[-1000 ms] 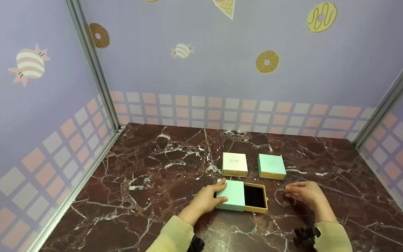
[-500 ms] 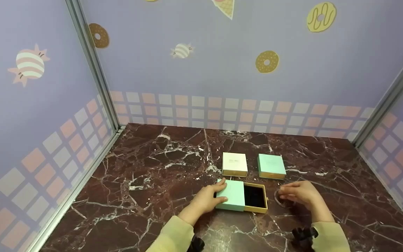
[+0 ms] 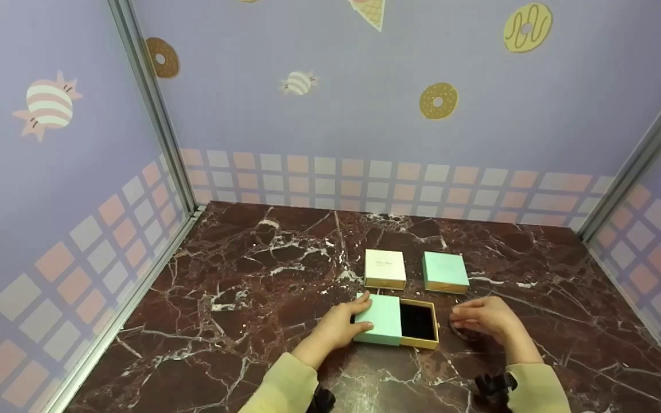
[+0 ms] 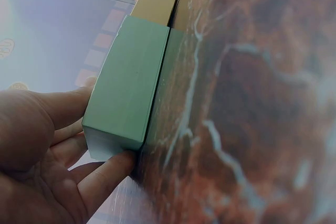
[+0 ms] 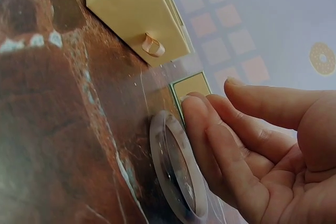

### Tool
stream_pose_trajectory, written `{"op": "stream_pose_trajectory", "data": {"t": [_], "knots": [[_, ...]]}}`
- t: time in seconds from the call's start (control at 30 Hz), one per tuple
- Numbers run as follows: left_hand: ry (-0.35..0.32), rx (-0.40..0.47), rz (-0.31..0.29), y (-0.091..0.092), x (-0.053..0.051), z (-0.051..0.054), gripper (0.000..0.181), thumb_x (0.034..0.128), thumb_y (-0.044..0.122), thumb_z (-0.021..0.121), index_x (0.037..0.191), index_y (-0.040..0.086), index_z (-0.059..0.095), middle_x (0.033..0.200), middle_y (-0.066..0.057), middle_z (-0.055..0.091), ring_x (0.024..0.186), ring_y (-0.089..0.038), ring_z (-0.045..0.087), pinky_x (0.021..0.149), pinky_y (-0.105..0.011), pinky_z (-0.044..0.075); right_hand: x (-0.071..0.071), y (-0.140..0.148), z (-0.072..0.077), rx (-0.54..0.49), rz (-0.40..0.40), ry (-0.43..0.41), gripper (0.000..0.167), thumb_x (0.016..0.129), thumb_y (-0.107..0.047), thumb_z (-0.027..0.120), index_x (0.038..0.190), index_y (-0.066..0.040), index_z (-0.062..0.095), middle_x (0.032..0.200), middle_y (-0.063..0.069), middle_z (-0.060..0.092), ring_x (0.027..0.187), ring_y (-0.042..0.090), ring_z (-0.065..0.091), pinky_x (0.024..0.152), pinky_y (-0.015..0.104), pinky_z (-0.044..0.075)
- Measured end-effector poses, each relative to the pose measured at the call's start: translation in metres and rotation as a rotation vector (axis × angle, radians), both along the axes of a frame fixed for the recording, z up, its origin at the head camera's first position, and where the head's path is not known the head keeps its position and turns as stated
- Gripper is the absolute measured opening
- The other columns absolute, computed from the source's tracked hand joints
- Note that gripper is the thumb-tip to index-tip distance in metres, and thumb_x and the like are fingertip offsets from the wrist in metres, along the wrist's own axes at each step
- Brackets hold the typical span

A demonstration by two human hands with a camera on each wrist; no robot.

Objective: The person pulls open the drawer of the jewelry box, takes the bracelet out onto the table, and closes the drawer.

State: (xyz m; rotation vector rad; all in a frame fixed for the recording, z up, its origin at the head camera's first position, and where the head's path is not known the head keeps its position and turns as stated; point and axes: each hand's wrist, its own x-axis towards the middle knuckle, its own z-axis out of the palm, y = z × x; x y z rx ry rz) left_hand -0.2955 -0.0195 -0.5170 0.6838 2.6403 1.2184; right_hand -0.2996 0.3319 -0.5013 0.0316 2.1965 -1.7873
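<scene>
In the head view, my left hand (image 3: 339,326) grips the left end of a mint-green drawer box (image 3: 381,321), thumb and fingers spread along its sides. Its yellow drawer (image 3: 419,344) is pulled out to the right and shows a black lining. The left wrist view has the green sleeve (image 4: 126,77) between thumb and fingers. Beside the drawer, my right hand (image 3: 488,318) is over a translucent bangle (image 5: 159,153) on the table. Seen from the right wrist, the fingers are bent at the bangle's far side, the thumb standing apart from them; whether they touch it is unclear.
Behind the drawer box stand a cream box (image 3: 385,268) and a second mint-green box (image 3: 445,272), both closed. The dark red marble table (image 3: 238,344) is bounded by patterned panels. A small ribbon pull (image 5: 153,45) sticks out from the drawer front.
My right hand has shifted slightly left toward the drawer and covers more of the bangle. The thumb has come away from the bangle's rim. My left hand and the boxes stay put.
</scene>
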Motion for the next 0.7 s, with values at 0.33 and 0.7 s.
{"op": "stream_pose_trajectory", "data": {"t": [0.33,0.7], "knots": [[0.011,-0.011,0.003,0.000,0.000,0.000,0.060,0.0966,0.022,0.072,0.149,0.002,0.051,0.166,-0.006,0.038,0.149,-0.035,0.042,0.122,-0.051,0.039,-0.002,-0.007,-0.001,0.000,0.022,-0.009,0.042,0.096,-0.006,0.070,0.121,0.026,0.060,0.092,0.009,0.080,0.081,0.015,0.078,0.079,0.025,0.065],[-0.009,-0.004,0.006,0.000,0.000,-0.001,0.060,0.0971,0.022,0.071,0.151,0.005,0.050,0.166,-0.004,0.037,0.150,-0.036,0.040,0.122,-0.052,0.039,-0.001,-0.015,-0.004,-0.055,0.089,-0.010,0.043,0.097,-0.001,0.067,0.121,0.032,0.055,0.094,0.013,0.079,0.082,0.017,0.078,0.082,0.027,0.065]]}}
